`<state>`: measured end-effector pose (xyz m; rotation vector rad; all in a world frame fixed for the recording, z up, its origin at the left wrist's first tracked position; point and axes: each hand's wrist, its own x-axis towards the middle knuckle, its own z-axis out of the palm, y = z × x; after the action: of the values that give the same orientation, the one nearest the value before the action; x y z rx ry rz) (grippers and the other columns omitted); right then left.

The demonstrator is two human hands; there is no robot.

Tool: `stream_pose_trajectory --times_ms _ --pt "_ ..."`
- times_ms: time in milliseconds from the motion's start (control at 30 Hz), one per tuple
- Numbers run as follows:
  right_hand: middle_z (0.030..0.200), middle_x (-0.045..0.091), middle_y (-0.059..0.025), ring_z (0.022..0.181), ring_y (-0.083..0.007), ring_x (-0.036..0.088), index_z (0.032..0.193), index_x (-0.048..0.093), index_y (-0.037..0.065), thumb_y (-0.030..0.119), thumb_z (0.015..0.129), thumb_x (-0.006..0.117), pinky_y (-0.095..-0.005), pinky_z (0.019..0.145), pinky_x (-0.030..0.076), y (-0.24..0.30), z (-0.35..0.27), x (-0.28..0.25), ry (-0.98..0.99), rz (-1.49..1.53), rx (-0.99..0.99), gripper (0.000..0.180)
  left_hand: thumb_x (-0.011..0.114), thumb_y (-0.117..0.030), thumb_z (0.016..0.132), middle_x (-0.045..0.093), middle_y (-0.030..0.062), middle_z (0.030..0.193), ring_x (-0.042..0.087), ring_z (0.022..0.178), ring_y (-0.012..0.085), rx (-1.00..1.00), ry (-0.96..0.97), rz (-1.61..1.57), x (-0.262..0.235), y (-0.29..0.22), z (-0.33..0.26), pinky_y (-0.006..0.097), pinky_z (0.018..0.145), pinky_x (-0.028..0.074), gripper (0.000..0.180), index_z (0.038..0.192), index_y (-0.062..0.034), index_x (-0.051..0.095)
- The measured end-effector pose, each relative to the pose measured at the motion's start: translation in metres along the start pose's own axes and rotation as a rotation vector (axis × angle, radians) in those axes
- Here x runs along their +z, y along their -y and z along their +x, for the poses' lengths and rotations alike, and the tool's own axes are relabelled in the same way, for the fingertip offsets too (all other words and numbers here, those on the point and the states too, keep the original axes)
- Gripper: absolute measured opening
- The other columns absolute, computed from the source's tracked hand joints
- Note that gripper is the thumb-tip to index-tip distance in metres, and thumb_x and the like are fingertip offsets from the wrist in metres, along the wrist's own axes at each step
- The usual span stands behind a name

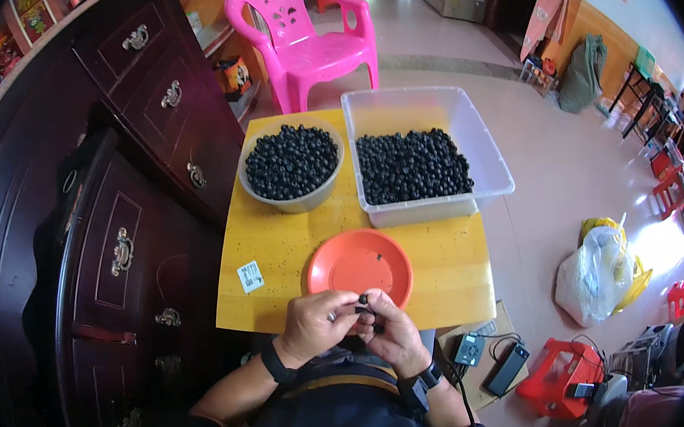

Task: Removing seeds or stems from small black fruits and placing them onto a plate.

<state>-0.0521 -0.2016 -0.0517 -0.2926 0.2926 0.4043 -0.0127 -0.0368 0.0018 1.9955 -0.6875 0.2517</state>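
Observation:
My left hand (317,324) and my right hand (396,333) meet over the near rim of a shallow orange plate (336,263). A small black round piece (363,299) is pinched between the fingertips of both. Something dark also shows by the curled fingers of my right hand, too small to make out. The plate has only a few dark specks in it. Beyond it stand a round translucent tub (310,201) and a clear rectangular bin (481,175). Many small black round pieces (293,161) fill the tub, and similar ones (411,166) lie in the bin.
The yellow-topped table (280,240) carries a small white label (249,276) and scattered dark specks. Dark wooden drawers (127,248) flank it on the left. A pink chair (319,46) stands behind. At right are a red stool (559,377), plastic bags (596,276) and cabled devices (506,367).

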Motion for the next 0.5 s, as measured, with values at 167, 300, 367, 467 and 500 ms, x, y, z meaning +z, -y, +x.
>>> stream_pose_trajectory --times_ms 167,300,367,467,500 --pt "0.094 0.065 0.0007 0.073 -0.0063 0.055 0.104 0.062 0.011 0.017 0.099 0.062 -0.0186 0.060 0.047 0.009 -0.005 0.016 0.021 -0.054 -0.052 0.007 0.081 -0.033 0.082 0.065 0.0108 0.068 0.065 0.057 0.0234 -0.183 0.160 0.051 -0.016 0.008 0.009 0.033 0.053 0.049 0.035 0.084 -0.0033 0.064" --pt "0.094 0.065 0.0008 0.073 -0.0052 0.055 0.104 0.062 0.010 0.018 0.100 0.061 -0.0182 0.061 0.048 0.008 -0.003 0.010 0.061 -0.076 -0.040 0.009 0.080 -0.040 0.081 0.067 0.0107 0.070 0.066 0.058 0.0266 -0.138 0.218 0.081 -0.017 0.010 0.014 0.036 0.052 0.050 0.039 0.082 -0.0053 0.064" --pt "0.094 0.065 0.0009 0.073 -0.0051 0.055 0.104 0.062 0.010 0.018 0.100 0.061 -0.0184 0.061 0.048 0.007 -0.003 0.010 0.067 -0.077 -0.015 0.009 0.079 -0.043 0.082 0.067 0.0108 0.070 0.067 0.059 0.0275 -0.129 0.219 0.077 -0.016 0.010 0.014 0.037 0.053 0.050 0.040 0.082 -0.0056 0.063" --pt "0.093 0.064 0.0011 0.072 -0.0051 0.056 0.104 0.061 0.010 0.018 0.101 0.060 -0.0187 0.061 0.048 0.005 -0.003 0.012 0.061 -0.072 -0.009 0.009 0.077 -0.045 0.083 0.068 0.0109 0.071 0.068 0.062 0.0291 -0.105 0.227 0.083 -0.015 0.010 0.015 0.038 0.054 0.051 0.042 0.081 -0.0060 0.063" --pt "0.092 0.064 0.0012 0.071 -0.0054 0.056 0.104 0.061 0.010 0.018 0.101 0.060 -0.0188 0.061 0.048 0.005 -0.002 0.009 0.063 -0.070 -0.010 0.009 0.075 -0.046 0.084 0.068 0.0109 0.071 0.068 0.063 0.0298 -0.091 0.235 0.095 -0.014 0.010 0.015 0.039 0.055 0.051 0.042 0.081 -0.0062 0.063"
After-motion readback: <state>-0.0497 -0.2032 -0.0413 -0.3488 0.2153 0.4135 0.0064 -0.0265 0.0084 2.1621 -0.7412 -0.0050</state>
